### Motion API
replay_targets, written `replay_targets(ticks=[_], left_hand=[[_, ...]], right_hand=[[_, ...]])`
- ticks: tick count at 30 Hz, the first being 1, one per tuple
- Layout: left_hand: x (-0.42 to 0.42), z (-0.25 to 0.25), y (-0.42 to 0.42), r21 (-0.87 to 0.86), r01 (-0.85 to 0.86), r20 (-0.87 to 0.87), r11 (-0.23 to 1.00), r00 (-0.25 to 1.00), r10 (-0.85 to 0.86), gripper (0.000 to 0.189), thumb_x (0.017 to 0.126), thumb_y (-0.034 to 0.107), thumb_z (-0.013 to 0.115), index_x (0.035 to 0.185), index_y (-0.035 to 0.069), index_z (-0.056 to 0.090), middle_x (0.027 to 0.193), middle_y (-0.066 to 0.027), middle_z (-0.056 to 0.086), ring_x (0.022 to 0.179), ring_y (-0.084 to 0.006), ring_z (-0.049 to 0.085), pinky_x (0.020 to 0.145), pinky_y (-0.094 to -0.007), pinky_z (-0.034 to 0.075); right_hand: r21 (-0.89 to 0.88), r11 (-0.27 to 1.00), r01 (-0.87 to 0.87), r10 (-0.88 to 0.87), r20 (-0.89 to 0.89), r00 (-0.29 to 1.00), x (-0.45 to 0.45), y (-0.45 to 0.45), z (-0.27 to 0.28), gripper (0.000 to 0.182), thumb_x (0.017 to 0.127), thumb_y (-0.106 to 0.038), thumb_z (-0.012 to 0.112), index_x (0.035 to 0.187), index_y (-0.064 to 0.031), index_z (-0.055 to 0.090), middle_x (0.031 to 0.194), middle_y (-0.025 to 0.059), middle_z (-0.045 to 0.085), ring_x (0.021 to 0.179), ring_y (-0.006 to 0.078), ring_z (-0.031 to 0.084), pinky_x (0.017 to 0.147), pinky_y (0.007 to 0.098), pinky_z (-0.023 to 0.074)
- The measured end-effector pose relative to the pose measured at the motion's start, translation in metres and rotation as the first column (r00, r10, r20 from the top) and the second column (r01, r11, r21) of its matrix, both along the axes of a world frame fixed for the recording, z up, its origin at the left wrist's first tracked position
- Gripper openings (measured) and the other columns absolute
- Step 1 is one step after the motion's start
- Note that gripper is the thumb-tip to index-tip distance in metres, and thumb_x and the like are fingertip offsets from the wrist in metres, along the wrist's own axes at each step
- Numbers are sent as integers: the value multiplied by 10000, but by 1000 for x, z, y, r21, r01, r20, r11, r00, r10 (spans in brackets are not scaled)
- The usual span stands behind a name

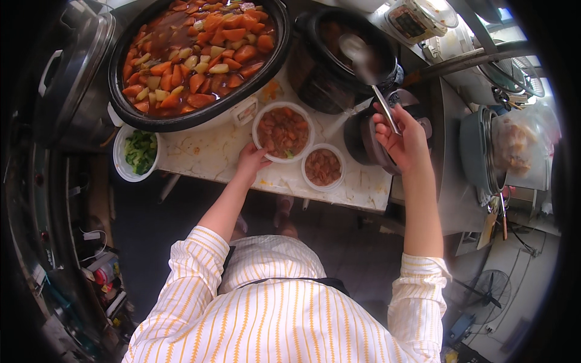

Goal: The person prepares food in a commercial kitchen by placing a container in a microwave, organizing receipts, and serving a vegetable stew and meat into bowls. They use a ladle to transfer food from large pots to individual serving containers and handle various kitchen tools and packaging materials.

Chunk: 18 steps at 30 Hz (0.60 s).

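Note:
My left hand (253, 159) holds the rim of a white round bowl (282, 131) filled with stewed meat and carrot pieces. In my right hand (399, 136) is the handle of a metal ladle (383, 106), its blurred head over a dark round pot (313, 68) with brown food inside. A smaller white bowl of brown chunks (323, 168) stands just right of the held bowl. At the upper left, a large black oval pot (199, 63) is full of carrot and potato pieces in red-brown sauce. Below it sits a white bowl of chopped green vegetables (136, 153).
The marble-patterned table (204, 156) has food spots and a near edge before me. A lidded dark appliance (367, 140) stands at its right. Further right are a grey-blue container (476, 149) and a plastic bag of food (517, 145). A metal lidded container (79, 86) stands left.

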<state>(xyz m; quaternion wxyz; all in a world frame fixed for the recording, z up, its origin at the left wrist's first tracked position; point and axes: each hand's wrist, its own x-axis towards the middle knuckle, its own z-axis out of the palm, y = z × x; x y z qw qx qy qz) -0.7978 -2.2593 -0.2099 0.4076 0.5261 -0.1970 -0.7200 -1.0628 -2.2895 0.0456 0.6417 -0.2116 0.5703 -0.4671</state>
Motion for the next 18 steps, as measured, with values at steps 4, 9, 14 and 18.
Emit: replay_targets(ticks=[4, 9, 14, 18], left_hand=[[6, -6, 1, 1, -27, -27, 1000, 999, 27, 121, 829, 56, 503, 945, 36, 474, 983, -94, 562, 882, -209, 596, 727, -347, 531], [14, -18, 6, 9, 4, -38, 1000, 999, -3, 145, 802, 28, 496, 947, 34, 490, 962, -99, 566, 886, -218, 595, 756, -365, 525], [27, -3, 31, 15, -37, -95, 999, 995, 39, 150, 791, 15, 503, 941, 24, 498, 946, -104, 569, 872, -214, 596, 752, -362, 526], [54, 17, 66, 21, -109, -138, 994, 984, 111, 143, 784, -12, 521, 924, 19, 514, 923, -93, 576, 844, -199, 602, 764, -356, 525]], right_hand=[[44, 999, -27, 30, -76, 997, 5, 37, -14, 495, 947, -390, 314, 1056, 48, 516, 868, 178, 619, 733, 216, 629, 585, 264, 498], [431, 884, -180, 372, -417, 829, -28, 112, -121, 379, 937, -235, 376, 1117, 84, 476, 856, 166, 623, 683, 223, 639, 593, 269, 505], [378, 925, -40, 107, -158, 982, -38, 120, -234, 403, 916, -140, 388, 1281, 13, 315, 953, 143, 599, 727, 214, 636, 593, 280, 525], [361, 931, -53, 132, -198, 971, -25, 109, -243, 473, 907, -67, 387, 1344, -73, 208, 990, 135, 581, 734, 200, 634, 592, 288, 544]])
